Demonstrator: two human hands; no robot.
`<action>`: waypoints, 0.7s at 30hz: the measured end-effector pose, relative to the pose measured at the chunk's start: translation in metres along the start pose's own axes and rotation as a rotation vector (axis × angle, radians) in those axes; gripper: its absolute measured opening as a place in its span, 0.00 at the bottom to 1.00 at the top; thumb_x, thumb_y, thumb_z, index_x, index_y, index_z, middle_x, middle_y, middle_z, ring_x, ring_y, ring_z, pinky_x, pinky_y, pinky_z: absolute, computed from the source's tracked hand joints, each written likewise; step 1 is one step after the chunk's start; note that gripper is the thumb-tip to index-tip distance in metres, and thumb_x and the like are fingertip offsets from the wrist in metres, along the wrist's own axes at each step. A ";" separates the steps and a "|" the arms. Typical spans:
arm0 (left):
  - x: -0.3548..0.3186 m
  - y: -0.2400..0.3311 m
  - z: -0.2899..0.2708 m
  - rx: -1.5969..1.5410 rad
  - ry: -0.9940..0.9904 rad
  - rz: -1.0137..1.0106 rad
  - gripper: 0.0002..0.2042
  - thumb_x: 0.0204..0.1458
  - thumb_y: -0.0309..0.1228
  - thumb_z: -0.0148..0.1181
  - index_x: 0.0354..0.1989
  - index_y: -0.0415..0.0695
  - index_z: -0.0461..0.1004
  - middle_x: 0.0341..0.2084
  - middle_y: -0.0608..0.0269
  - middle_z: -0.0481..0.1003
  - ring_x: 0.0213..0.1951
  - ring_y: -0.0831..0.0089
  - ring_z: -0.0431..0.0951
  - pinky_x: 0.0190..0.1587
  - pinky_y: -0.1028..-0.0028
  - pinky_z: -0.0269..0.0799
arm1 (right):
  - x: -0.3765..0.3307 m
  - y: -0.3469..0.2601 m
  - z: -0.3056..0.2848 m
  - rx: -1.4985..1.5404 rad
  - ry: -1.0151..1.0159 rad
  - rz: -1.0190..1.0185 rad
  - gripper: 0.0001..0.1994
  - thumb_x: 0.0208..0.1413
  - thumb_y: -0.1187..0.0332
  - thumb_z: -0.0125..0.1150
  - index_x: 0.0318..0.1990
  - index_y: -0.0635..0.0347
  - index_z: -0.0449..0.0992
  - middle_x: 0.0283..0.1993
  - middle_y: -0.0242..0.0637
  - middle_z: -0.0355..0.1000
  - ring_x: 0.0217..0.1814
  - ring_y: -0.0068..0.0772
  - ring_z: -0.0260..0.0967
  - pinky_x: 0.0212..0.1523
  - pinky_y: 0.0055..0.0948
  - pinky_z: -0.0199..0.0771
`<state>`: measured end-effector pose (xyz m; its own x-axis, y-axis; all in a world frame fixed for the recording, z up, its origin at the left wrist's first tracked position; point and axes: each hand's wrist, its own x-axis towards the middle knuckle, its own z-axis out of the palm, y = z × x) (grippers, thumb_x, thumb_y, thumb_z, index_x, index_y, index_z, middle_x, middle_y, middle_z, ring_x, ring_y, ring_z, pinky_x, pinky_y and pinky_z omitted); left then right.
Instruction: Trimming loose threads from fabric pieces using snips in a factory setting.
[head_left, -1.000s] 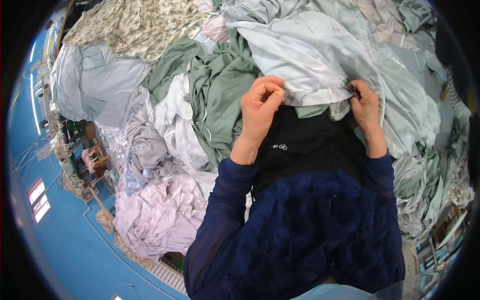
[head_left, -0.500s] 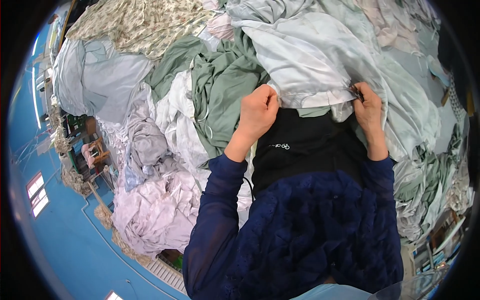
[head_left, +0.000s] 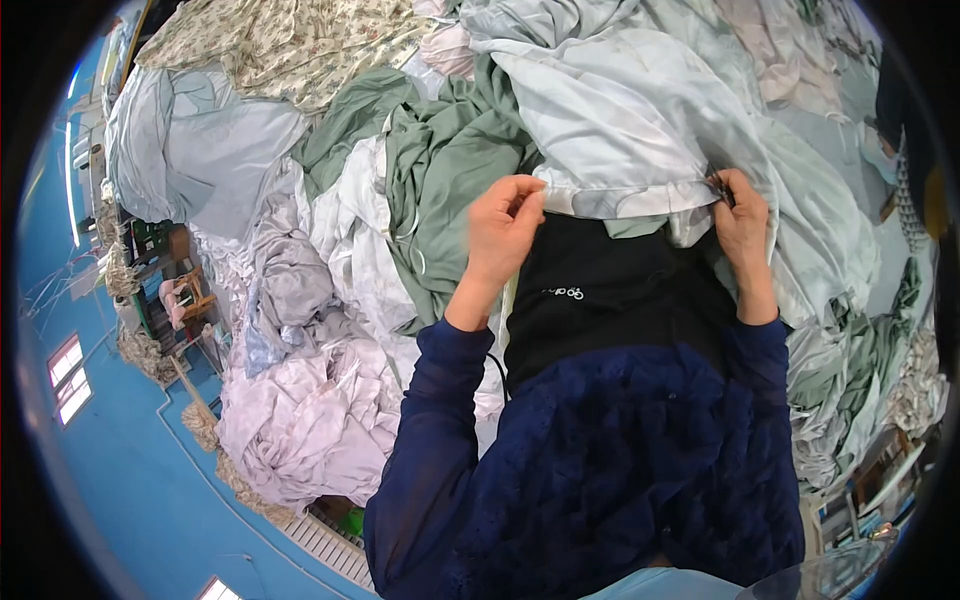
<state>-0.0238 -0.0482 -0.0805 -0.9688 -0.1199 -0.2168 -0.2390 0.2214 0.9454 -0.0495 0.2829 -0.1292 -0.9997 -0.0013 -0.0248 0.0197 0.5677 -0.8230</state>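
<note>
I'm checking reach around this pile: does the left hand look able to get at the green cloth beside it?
Probably yes: the green cloth lies close beside the left hand; nothing visible blocks the way, though it would likely need to release the pale hem.

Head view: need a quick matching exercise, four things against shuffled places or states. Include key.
Column 1
1. Left hand
2. Right hand
3. Floral cloth
4. Pale pink heap

Column 2
A. Crumpled, lower left of the picture
B. Has a small dark object at its fingers
C. Pinching the left end of the pale hem
D. Spread across the upper left of the picture

Pairs: 1-C, 2-B, 3-D, 4-A
</note>
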 end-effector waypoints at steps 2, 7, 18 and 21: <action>0.002 0.019 0.008 0.027 -0.023 0.115 0.02 0.56 0.21 0.63 0.36 0.37 0.79 0.27 0.66 0.75 0.26 0.84 0.73 0.29 0.79 0.69 | 0.001 0.000 -0.001 -0.031 -0.005 0.012 0.12 0.50 0.83 0.52 0.41 0.63 0.75 0.30 0.35 0.72 0.32 0.23 0.66 0.38 0.22 0.67; 0.009 0.052 0.033 0.058 -0.119 0.285 0.03 0.53 0.20 0.65 0.35 0.37 0.79 0.30 0.65 0.74 0.26 0.82 0.74 0.29 0.79 0.69 | 0.000 -0.005 0.004 0.056 0.047 -0.033 0.12 0.48 0.83 0.54 0.40 0.61 0.75 0.28 0.37 0.69 0.29 0.30 0.66 0.35 0.26 0.68; 0.028 0.056 0.076 0.556 -0.200 0.597 0.10 0.41 0.24 0.71 0.30 0.44 0.75 0.28 0.61 0.71 0.29 0.61 0.77 0.29 0.64 0.71 | -0.002 -0.001 -0.002 0.055 0.037 -0.025 0.13 0.48 0.83 0.53 0.42 0.61 0.75 0.29 0.37 0.71 0.32 0.26 0.68 0.37 0.24 0.68; 0.031 0.062 0.080 0.666 -0.225 0.610 0.09 0.42 0.24 0.70 0.28 0.44 0.73 0.28 0.60 0.70 0.30 0.59 0.76 0.29 0.62 0.71 | -0.002 0.002 -0.001 0.039 0.037 -0.041 0.14 0.47 0.83 0.52 0.42 0.61 0.75 0.30 0.39 0.72 0.32 0.31 0.71 0.38 0.26 0.70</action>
<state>-0.0736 0.0397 -0.0480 -0.9124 0.3752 0.1637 0.3950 0.7022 0.5923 -0.0478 0.2853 -0.1302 -0.9995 0.0071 0.0301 -0.0216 0.5355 -0.8442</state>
